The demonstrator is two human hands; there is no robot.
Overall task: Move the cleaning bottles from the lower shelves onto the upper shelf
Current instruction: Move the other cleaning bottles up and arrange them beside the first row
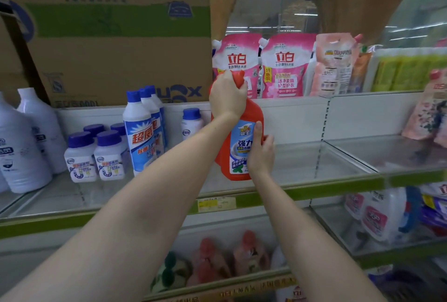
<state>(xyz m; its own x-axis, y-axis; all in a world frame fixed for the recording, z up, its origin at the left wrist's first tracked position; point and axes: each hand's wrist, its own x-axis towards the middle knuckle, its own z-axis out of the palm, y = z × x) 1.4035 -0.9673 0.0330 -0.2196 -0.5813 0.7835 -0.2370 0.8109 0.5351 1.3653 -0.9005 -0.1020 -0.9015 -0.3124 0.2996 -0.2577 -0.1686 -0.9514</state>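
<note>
An orange cleaning bottle (242, 139) with a blue and white label stands upright over the middle shelf (302, 185), its base near the shelf surface. My left hand (227, 96) grips its neck just below the cap. My right hand (260, 151) holds the lower right side of the body, thumb across the label. A second orange bottle seems to sit directly behind it, mostly hidden. Red-capped bottles (249, 255) stand blurred on the lower shelf below.
Blue-capped white bottles (142, 132) and small white jars (81, 159) stand left of the orange bottle. Large white jugs (21, 151) are at far left. Pink refill pouches (285, 64) and a cardboard box (108, 35) fill the top shelf. White jugs (377, 214) sit lower right.
</note>
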